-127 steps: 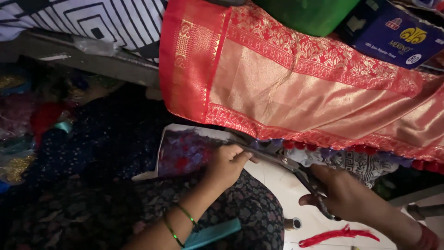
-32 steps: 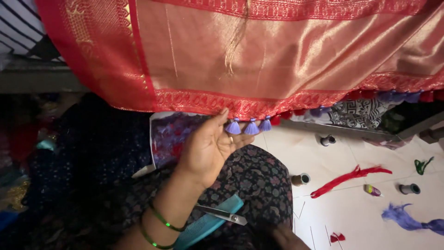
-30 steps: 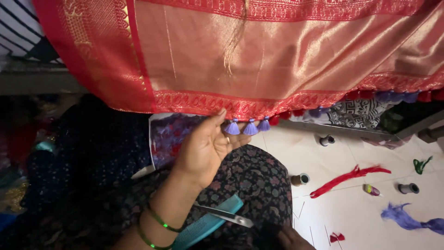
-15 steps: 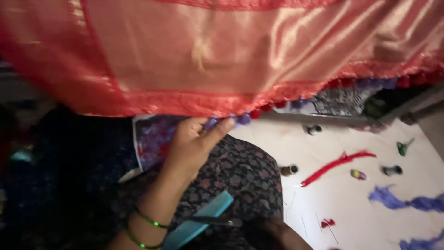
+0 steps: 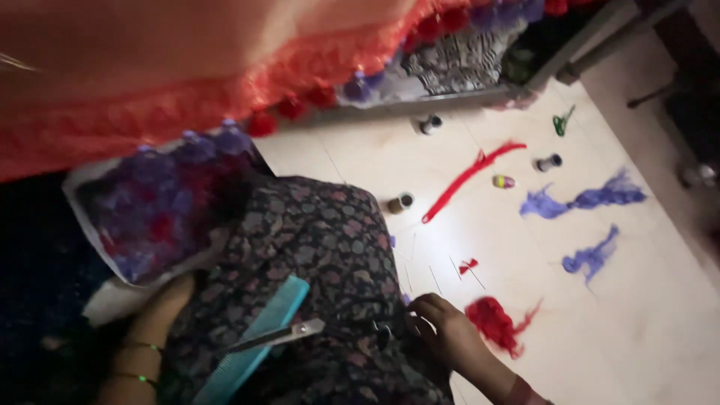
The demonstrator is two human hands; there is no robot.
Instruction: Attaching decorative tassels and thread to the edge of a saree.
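A red and gold cloth [image 5: 150, 67] hangs across the top, its lower edge lined with red and purple tassels [image 5: 352, 86]. My left hand [image 5: 171, 298] rests low beside my patterned lap [image 5: 315, 240], under a white bag; its fingers are hidden. Green bangles sit on that wrist. Scissors [image 5: 289, 334] lie across my lap next to a teal comb [image 5: 251, 345]. My right hand [image 5: 442, 330] is curled at the scissors' dark handles, at the lap's edge by the floor.
A clear bag of purple and red tassels [image 5: 142, 225] lies at my left knee. The pale floor holds thread spools [image 5: 400, 202] [image 5: 550, 162] [image 5: 431, 124], a red strand [image 5: 469, 176], a red tuft [image 5: 491, 319], purple thread bunches [image 5: 581, 201] and small green snips [image 5: 561, 121].
My left hand has let go of the purple tassels on the cloth's edge and dropped beside my lap. The view has tilted down and right, showing more floor.
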